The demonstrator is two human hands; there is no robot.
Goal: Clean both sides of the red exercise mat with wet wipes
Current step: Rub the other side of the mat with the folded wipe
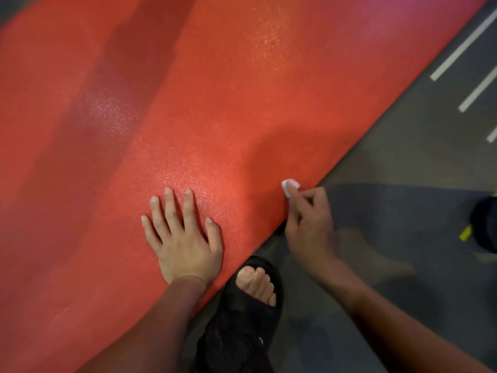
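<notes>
The red exercise mat (pixel 215 103) is laid flat on the floor (pixel 403 238), its long side running up and to the right. A small white wet wipe (pixel 288 186) is pinched in the right hand (pixel 309 224) at the mat's near edge. The left hand (pixel 183 235) is pressed on the mat with fingers (pixel 169 208) straight. The unwiped mat lies up and left of the wipe, nearer the right hand.
</notes>
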